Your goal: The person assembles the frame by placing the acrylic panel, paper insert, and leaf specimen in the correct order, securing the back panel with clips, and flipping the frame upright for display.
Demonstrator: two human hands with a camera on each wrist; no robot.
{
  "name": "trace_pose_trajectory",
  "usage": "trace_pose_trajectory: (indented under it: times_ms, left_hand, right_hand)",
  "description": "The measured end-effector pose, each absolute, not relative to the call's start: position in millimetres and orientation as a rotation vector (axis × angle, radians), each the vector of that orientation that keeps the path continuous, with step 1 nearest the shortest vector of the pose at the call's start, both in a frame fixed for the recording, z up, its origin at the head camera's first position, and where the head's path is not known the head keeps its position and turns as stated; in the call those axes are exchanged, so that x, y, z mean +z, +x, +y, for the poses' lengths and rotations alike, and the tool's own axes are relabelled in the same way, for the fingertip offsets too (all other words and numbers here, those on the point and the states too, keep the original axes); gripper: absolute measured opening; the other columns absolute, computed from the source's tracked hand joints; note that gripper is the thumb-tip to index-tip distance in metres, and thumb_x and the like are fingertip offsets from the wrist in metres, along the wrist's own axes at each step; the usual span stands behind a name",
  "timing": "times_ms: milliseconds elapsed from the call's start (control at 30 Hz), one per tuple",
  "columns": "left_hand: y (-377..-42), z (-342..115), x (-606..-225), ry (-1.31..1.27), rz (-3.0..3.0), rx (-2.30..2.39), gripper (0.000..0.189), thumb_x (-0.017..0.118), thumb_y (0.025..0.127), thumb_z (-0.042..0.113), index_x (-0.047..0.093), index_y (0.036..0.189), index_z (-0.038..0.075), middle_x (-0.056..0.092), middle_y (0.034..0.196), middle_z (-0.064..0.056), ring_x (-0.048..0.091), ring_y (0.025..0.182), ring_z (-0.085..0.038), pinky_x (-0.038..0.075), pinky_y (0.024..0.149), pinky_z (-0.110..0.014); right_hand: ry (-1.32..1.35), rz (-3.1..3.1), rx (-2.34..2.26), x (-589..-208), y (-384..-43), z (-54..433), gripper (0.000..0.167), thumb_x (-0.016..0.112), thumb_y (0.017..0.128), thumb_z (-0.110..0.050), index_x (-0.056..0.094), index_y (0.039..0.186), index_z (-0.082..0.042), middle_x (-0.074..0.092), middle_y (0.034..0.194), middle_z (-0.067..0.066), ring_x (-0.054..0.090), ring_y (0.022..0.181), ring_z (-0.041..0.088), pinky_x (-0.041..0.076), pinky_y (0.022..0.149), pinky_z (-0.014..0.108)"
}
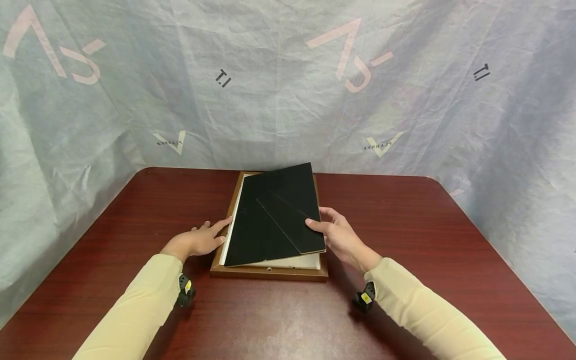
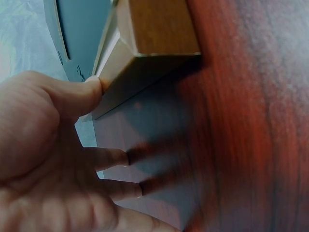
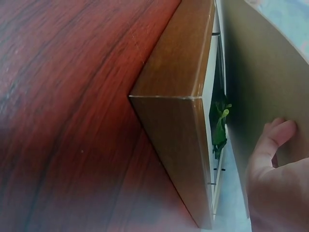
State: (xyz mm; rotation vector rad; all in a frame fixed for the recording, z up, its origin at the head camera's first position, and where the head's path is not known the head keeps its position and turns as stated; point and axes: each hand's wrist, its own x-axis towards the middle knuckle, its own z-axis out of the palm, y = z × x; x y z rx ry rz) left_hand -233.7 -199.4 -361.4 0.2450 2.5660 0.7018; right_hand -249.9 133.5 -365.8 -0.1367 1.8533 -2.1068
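A wooden picture frame [image 1: 279, 272] lies face down on the table, and its black backing board [image 1: 252, 225] is lifted at the right side, tilted over it. My right hand [image 1: 344, 237] pinches the board's right edge, thumb on the black face; in the right wrist view fingers lie against its brown underside [image 3: 256, 72]. A flat easel leg [image 1: 288, 220] lies along the board. Beside the frame's left edge is my left hand [image 1: 200, 242], its thumb touching the frame and its other fingers extended to the table. Through the gap a green leafy shape [image 3: 219, 128] shows inside the frame.
The dark red wooden table [image 1: 382, 210] has rounded far corners. Behind it and along the sides hangs a pale grey printed cloth [image 1: 270, 100]. A small black wrist device [image 1: 185, 290] sits on the left cuff, another [image 1: 364, 298] on the right.
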Motion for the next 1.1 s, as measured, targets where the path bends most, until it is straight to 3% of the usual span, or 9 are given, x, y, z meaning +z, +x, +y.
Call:
trace_pose_trajectory:
  times_ms: [200, 767, 867, 967, 1033, 1100]
  left_hand:
    - [-237, -203, -367, 0.249, 2.548, 0.744, 0.064, 0.042, 0.109, 0.016, 0.010, 0.164, 0.013, 0.005, 0.160, -0.041, -0.002, 0.148, -0.057, 0.000, 0.115, -0.072]
    - [-229, -196, -356, 0.217, 2.591, 0.694, 0.062, 0.044, 0.108, 0.013, 0.014, 0.163, 0.008, 0.009, 0.158, -0.043, 0.004, 0.146, -0.062, 0.007, 0.114, -0.074]
    - [-230, -196, -357, 0.217, 2.591, 0.687, 0.062, 0.043, 0.108, 0.013, 0.014, 0.163, 0.008, 0.009, 0.158, -0.044, 0.004, 0.145, -0.062, 0.007, 0.113, -0.074]
    - [-230, -197, -358, 0.209, 2.585, 0.694, 0.062, 0.043, 0.108, 0.012, 0.014, 0.163, 0.008, 0.008, 0.158, -0.043, 0.004, 0.146, -0.061, 0.006, 0.114, -0.073]
    - [-230, -197, -358, 0.207, 2.582, 0.698, 0.062, 0.043, 0.108, 0.012, 0.014, 0.163, 0.008, 0.008, 0.158, -0.044, 0.003, 0.146, -0.062, 0.005, 0.114, -0.074]
    - [-230, -196, -357, 0.200, 2.576, 0.705, 0.062, 0.042, 0.109, 0.012, 0.013, 0.163, 0.008, 0.007, 0.158, -0.044, 0.003, 0.145, -0.063, 0.005, 0.113, -0.074]
  right_hand:
    - [-0.138, 1.875, -2.088, -367, -251, 131, 0.058, 0.061, 0.100, -0.003, 0.031, 0.149, 0.007, 0.065, 0.110, 0.008, 0.071, 0.085, 0.010, 0.057, 0.082, 0.028]
    - [-0.073, 1.924, -2.067, -371, -253, 125, 0.058, 0.061, 0.100, -0.002, 0.032, 0.150, 0.006, 0.064, 0.109, 0.009, 0.071, 0.081, 0.009, 0.057, 0.081, 0.029]
    - [-0.061, 1.987, -1.995, -370, -253, 126, 0.061, 0.062, 0.100, -0.003, 0.030, 0.151, 0.006, 0.061, 0.119, 0.016, 0.070, 0.093, 0.016, 0.054, 0.094, 0.037]
    - [-0.060, 2.099, -1.877, -368, -254, 128, 0.066, 0.065, 0.099, -0.009, 0.030, 0.153, 0.006, 0.051, 0.139, 0.024, 0.060, 0.120, 0.027, 0.043, 0.108, 0.049]
    - [-0.055, 2.171, -1.800, -368, -255, 130, 0.068, 0.068, 0.098, -0.012, 0.032, 0.153, 0.005, 0.045, 0.144, 0.026, 0.051, 0.129, 0.033, 0.040, 0.110, 0.052]
    - [-0.057, 2.240, -1.732, -369, -256, 132, 0.068, 0.070, 0.097, -0.015, 0.035, 0.151, 0.006, 0.046, 0.142, 0.025, 0.050, 0.126, 0.033, 0.044, 0.105, 0.049]
